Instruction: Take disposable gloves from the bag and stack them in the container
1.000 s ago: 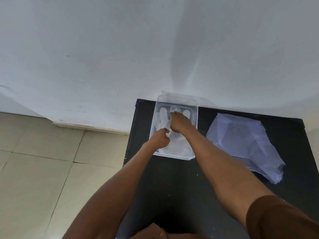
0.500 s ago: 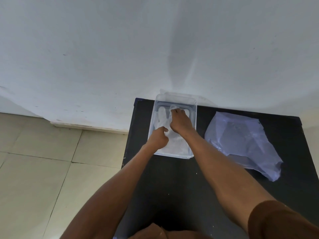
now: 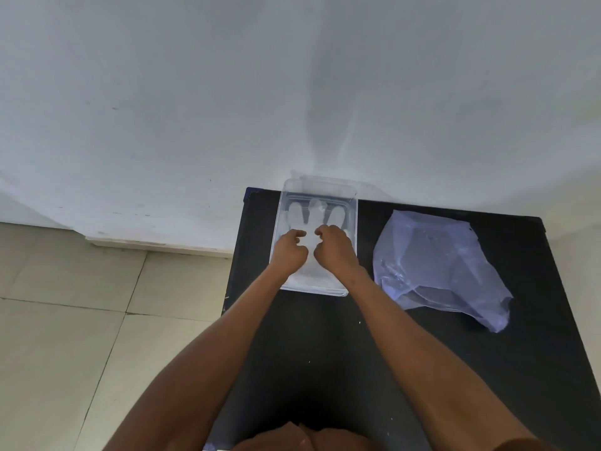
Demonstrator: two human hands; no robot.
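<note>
Both hands, left and right, are curled on the gloves (grip unclear) in the container; bag at 3 o'clock

a plain indoor room, most likely in a home, though nothing settles it. a bare white wall with a few scuffs fills the upper view and meets a floor of large pale beige tiles with thin dark grout lines at a low white skirting. a small black worktop is pushed against the wall. no machines, shelving, signs or fittings of a workplace are in view.
</note>
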